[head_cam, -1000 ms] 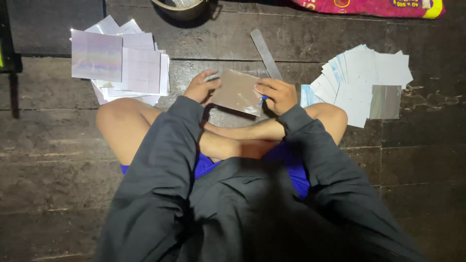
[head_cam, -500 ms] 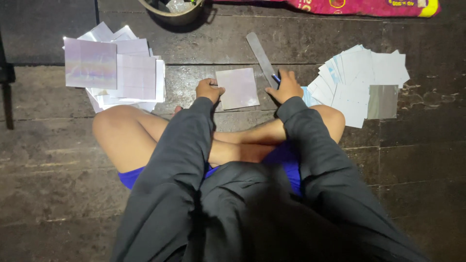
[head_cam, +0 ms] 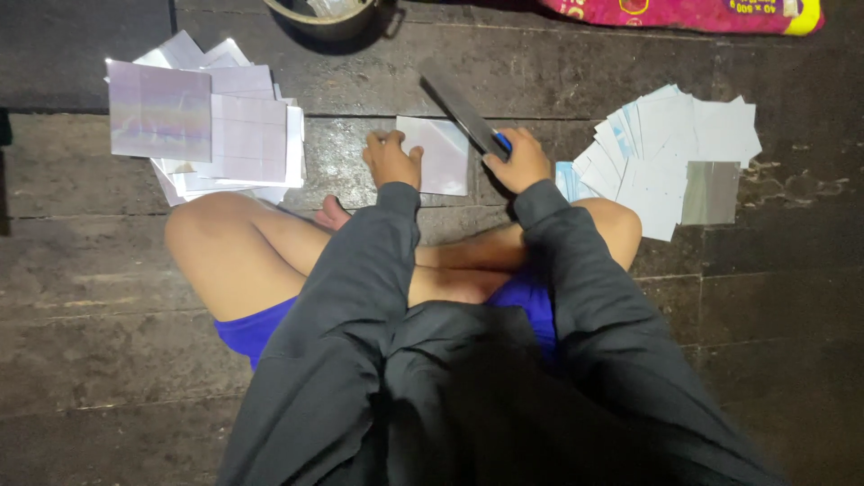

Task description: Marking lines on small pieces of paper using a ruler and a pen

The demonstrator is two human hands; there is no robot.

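We pin the square sheet (head_cam: pixel 435 155) at centre frame with our left hand (head_cam: pixel 392 159), right hand (head_cam: pixel 518 162) gripping the ruler (head_cam: pixel 461 108), lining up.

Dark plank floor (head_cam: pixel 108 297), w/ sheet stack (head_cam: pixel 211 130) at left, single sheet (head_cam: pixel 436 153) centre, fanned sheets (head_cam: pixel 675 144) at right; pot (head_cam: pixel 328 13) and pink cloth (head_cam: pixel 684 13) at far edge.

Dim overall, light from above; glare on foil sheets (head_cam: pixel 160 108), ruler (head_cam: pixel 461 106) motion-blurred.
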